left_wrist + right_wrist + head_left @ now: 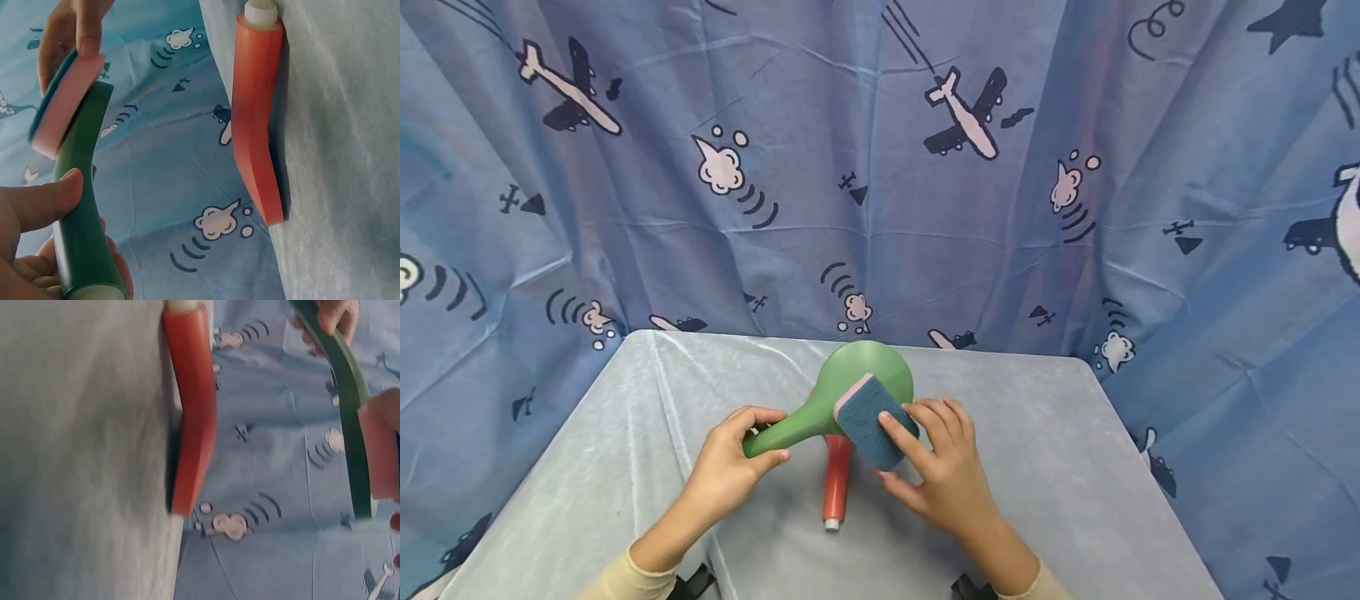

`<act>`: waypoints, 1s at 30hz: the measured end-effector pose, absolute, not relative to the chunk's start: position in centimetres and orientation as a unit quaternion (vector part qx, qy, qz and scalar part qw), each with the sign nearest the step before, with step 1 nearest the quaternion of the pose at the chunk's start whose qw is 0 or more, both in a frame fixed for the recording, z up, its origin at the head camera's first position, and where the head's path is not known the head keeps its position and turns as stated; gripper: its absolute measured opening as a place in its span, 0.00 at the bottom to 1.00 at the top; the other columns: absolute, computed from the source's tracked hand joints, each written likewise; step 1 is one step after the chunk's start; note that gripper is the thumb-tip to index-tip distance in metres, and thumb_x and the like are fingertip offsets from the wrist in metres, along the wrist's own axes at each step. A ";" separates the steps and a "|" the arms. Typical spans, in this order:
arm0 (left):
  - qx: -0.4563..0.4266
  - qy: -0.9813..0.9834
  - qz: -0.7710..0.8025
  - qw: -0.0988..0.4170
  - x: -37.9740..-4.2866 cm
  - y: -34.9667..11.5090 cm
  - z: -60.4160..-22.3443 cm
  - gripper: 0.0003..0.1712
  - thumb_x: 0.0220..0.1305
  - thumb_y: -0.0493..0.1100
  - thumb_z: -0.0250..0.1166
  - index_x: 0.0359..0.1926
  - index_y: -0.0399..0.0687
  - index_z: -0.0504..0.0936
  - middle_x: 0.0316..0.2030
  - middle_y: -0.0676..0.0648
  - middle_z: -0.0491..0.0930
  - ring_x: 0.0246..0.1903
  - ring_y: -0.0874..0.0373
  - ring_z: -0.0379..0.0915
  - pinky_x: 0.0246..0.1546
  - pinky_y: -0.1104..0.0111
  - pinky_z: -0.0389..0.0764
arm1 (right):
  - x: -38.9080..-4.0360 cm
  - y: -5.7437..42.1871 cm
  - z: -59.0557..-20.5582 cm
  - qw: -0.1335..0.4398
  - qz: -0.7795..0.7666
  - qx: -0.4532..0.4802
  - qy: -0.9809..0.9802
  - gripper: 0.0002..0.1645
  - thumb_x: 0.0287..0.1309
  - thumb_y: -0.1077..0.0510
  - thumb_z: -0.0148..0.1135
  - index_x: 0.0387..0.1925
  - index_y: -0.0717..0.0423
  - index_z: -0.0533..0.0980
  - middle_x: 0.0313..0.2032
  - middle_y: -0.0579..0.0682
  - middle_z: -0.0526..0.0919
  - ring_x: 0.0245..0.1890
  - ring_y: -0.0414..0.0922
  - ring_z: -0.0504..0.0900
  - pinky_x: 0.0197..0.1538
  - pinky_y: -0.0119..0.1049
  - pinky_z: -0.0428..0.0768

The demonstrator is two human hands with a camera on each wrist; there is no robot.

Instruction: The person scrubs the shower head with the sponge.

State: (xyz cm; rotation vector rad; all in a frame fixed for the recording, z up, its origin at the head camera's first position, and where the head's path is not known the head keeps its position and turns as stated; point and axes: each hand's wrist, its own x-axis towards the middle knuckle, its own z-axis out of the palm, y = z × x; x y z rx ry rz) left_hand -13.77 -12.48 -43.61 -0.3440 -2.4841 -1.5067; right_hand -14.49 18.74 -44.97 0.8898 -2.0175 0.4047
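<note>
In the head view my left hand [727, 460] grips the handle of a green shower head [862, 360], thumb on the near side, its round head raised above the table. My right hand [953, 477] holds a sponge [872, 423] with a dark blue scouring side and pink foam. The pink foam [67, 109] lies against the green head in the left wrist view. Beneath them a red shower head [837, 483] with a white threaded end rests on the table, its head mostly hidden behind the green one; no hand touches it.
A pale grey cloth covers the table [1045, 475]. Behind and at the sides hangs a blue curtain [820, 167] printed with airplanes and clouds, close to the table's far edge.
</note>
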 end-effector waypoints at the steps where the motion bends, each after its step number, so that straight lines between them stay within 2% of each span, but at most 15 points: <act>1: -0.117 -0.844 -0.513 0.109 -13.8 -12.5 -43.6 0.26 0.47 0.33 0.82 0.50 0.50 0.87 0.40 0.52 0.82 0.37 0.58 0.75 0.39 0.71 0.78 | -14.6 19.0 -44.9 0.434 0.172 0.339 -0.817 0.35 0.62 0.37 0.62 0.66 0.49 0.78 0.55 0.59 0.79 0.56 0.60 0.75 0.62 0.63 0.65; 5: -0.115 -0.843 -0.513 0.111 -13.7 -12.4 -43.5 0.27 0.46 0.33 0.82 0.49 0.50 0.87 0.41 0.52 0.83 0.37 0.58 0.75 0.39 0.71 0.77 | -15.2 20.1 -44.5 0.429 0.227 0.267 -0.833 0.37 0.61 0.35 0.64 0.65 0.51 0.78 0.53 0.60 0.79 0.55 0.60 0.74 0.61 0.62 0.65; 7: -0.116 -0.844 -0.511 0.112 -13.7 -12.4 -43.4 0.26 0.46 0.33 0.82 0.49 0.51 0.87 0.41 0.52 0.83 0.37 0.58 0.74 0.40 0.71 0.77 | -15.3 20.2 -44.3 0.428 0.239 0.259 -0.832 0.37 0.62 0.34 0.63 0.65 0.52 0.78 0.53 0.60 0.78 0.55 0.61 0.74 0.60 0.62 0.65; 15: -0.126 -0.850 -0.499 0.111 -13.7 -12.3 -43.8 0.26 0.47 0.33 0.82 0.50 0.52 0.87 0.43 0.55 0.83 0.40 0.59 0.77 0.45 0.69 0.79 | -14.5 18.9 -44.3 0.423 0.192 0.351 -0.813 0.36 0.61 0.38 0.67 0.65 0.51 0.78 0.55 0.60 0.79 0.56 0.60 0.75 0.61 0.63 0.66; 23: -0.134 -0.850 -0.495 0.121 -13.5 -12.2 -43.7 0.27 0.45 0.32 0.82 0.49 0.52 0.87 0.44 0.57 0.83 0.42 0.61 0.78 0.47 0.70 0.80 | -15.0 20.7 -43.9 0.425 0.242 0.239 -0.839 0.39 0.63 0.31 0.61 0.64 0.52 0.78 0.53 0.61 0.78 0.55 0.60 0.73 0.59 0.62 0.65; 30: -0.141 -0.852 -0.483 0.142 -13.6 -12.2 -43.6 0.28 0.43 0.30 0.82 0.48 0.51 0.88 0.44 0.56 0.84 0.42 0.60 0.78 0.47 0.72 0.79 | -14.4 19.2 -43.7 0.421 0.209 0.326 -0.820 0.36 0.63 0.35 0.63 0.65 0.51 0.78 0.54 0.60 0.78 0.56 0.60 0.74 0.61 0.64 0.65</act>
